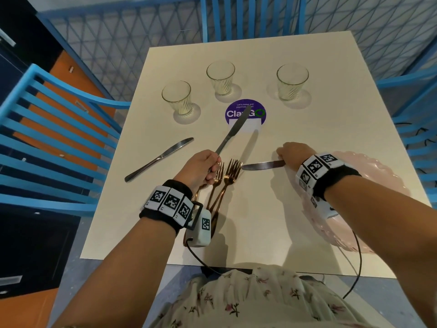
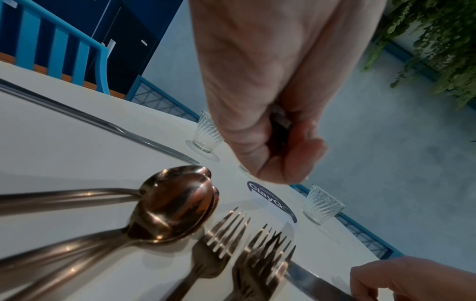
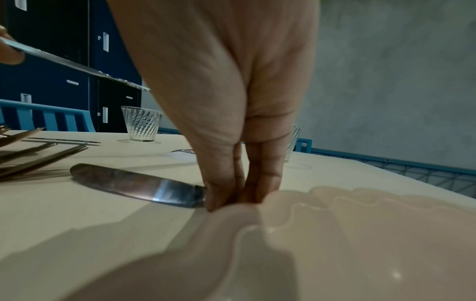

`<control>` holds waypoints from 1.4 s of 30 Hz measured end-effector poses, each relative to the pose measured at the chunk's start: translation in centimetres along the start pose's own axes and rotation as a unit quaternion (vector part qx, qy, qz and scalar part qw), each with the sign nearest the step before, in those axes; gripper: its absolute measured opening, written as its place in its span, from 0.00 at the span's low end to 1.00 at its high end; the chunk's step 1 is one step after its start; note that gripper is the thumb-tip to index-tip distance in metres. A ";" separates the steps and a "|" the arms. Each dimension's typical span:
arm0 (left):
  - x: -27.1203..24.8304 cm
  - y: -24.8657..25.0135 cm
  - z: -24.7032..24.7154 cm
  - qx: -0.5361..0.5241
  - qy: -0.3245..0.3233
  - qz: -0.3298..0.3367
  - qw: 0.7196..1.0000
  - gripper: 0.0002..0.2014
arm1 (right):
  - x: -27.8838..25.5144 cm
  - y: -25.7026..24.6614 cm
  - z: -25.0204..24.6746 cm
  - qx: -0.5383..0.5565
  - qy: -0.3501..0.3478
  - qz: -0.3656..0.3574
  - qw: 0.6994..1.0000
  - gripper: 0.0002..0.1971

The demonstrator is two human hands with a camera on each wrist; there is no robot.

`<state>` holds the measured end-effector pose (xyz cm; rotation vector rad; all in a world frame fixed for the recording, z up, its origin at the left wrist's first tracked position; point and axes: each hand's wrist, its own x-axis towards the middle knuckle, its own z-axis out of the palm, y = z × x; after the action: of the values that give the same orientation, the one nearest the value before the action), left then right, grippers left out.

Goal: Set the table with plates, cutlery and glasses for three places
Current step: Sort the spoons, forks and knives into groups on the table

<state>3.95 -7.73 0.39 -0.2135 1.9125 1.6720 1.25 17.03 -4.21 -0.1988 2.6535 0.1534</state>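
Note:
My left hand (image 1: 205, 166) grips the handle of a steel knife (image 1: 233, 131) and holds it raised, blade pointing toward the far side. My right hand (image 1: 293, 153) pinches the handle of a second knife (image 3: 136, 185) that lies flat on the table beside the stack of pink scalloped plates (image 1: 369, 185). A third knife (image 1: 158, 159) lies at the left. Copper forks (image 1: 227, 183) lie between my hands, with copper spoons (image 2: 175, 205) beside them under my left wrist. Three ribbed glasses (image 1: 176, 98) (image 1: 221, 78) (image 1: 292, 81) stand at the far side.
A round purple sticker (image 1: 246, 114) marks the centre of the cream table (image 1: 260, 233). Blue slatted chairs stand at the left (image 1: 47, 129), far side and right. The plates overhang the right edge slightly. A black cable trails from my right wrist over the front edge.

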 end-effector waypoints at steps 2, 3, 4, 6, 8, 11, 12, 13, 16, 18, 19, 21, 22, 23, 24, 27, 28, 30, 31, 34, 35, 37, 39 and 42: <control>0.0 0.0 0.1 0.002 0.005 0.001 1.000 0.13 | -0.1 0.2 0.0 0.008 0.000 -0.003 1.000 0.13; -0.1 0.0 0.1 0.002 0.005 0.002 1.000 0.13 | -0.2 0.3 0.1 0.010 0.003 -0.004 1.000 0.13; -0.1 0.1 0.2 0.002 0.005 0.002 1.000 0.13 | -0.4 0.4 0.1 0.013 0.013 -0.003 1.000 0.13; -0.2 0.2 0.3 -0.004 0.002 0.004 1.000 0.13 | -0.7 0.6 0.3 0.036 0.055 0.004 0.998 0.13; -0.3 0.4 0.5 -0.017 0.003 0.003 1.000 0.14 | -0.9 1.0 0.0 0.096 0.130 0.008 0.987 0.11; -0.3 1.0 0.9 -0.058 0.015 -0.010 0.998 0.14 | -1.6 1.3 -1.8 0.215 0.272 0.018 0.938 0.06; -0.4 1.2 1.1 -0.072 0.019 -0.013 0.997 0.14 | -2.0 1.3 -2.6 0.253 0.312 0.024 0.916 0.05; -0.4 1.4 1.3 -0.079 0.022 -0.011 0.997 0.15 | -2.3 1.3 -3.5 0.286 0.346 0.032 0.893 0.05; -0.3 1.6 1.9 -0.039 0.020 0.010 0.999 0.18 | -2.9 1.0 -6.0 0.374 0.399 0.065 0.835 0.07; -0.1 1.5 2.2 -0.026 0.018 0.023 0.999 0.18 | -2.9 0.4 -7.1 0.443 0.389 0.074 0.805 0.06; 0.1 1.4 2.4 -0.019 0.020 0.029 0.999 0.19 | -2.8 -0.1 -7.4 0.490 0.365 0.073 0.788 0.05; 0.2 1.3 2.6 0.007 0.031 0.045 0.999 0.20 | -3.0 -1.5 -7.3 0.594 0.296 0.052 0.746 0.08; 0.2 1.3 2.5 0.018 0.034 0.048 0.998 0.20 | -3.1 -2.4 -7.0 0.643 0.261 0.041 0.719 0.10; 0.2 1.3 2.4 0.023 0.031 0.046 0.998 0.20 | -3.3 -3.3 -6.7 0.682 0.228 0.034 0.694 0.10; 0.2 1.3 2.3 0.022 0.019 0.040 0.999 0.19 | -3.4 -4.1 -6.3 0.708 0.202 0.032 0.676 0.09; -0.2 1.4 2.0 -0.031 -0.032 0.009 0.999 0.15 | -3.1 -6.1 -5.4 0.733 0.171 0.042 0.657 0.07; -0.2 1.3 1.9 -0.033 -0.039 0.005 0.999 0.14 | -2.9 -6.7 -5.2 0.739 0.167 0.048 0.650 0.08; -0.3 1.1 2.0 -0.022 -0.049 0.008 0.999 0.13 | -2.6 -7.5 -4.7 0.752 0.161 0.056 0.637 0.10; -0.3 1.1 2.0 -0.029 -0.059 0.010 0.998 0.13 | -2.5 -8.0 -4.5 0.756 0.156 0.057 0.633 0.10; -0.2 0.6 1.4 -0.076 -0.092 0.017 0.993 0.14 | -2.4 -9.5 -4.2 0.779 0.136 0.078 0.606 0.04; 0.0 0.4 1.1 -0.087 -0.096 0.020 0.991 0.15 | -2.4 -9.9 -4.1 0.792 0.116 0.088 0.593 0.07; 0.2 0.0 0.3 -0.094 -0.107 0.019 0.990 0.16 | -2.3 -10.9 -4.0 0.811 0.061 0.075 0.577 0.09; 0.3 -0.2 -0.6 -0.085 -0.128 0.018 0.988 0.17 | -2.2 -11.9 -4.0 0.818 0.027 0.055 0.572 0.08; 0.0 0.1 -1.8 -0.016 -0.130 0.020 0.991 0.18 | -2.1 -13.2 -4.0 0.838 0.027 0.067 0.540 0.11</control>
<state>3.30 -9.39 0.57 0.0309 1.7082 1.6675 3.48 3.75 -0.73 0.6333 1.6611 -2.1944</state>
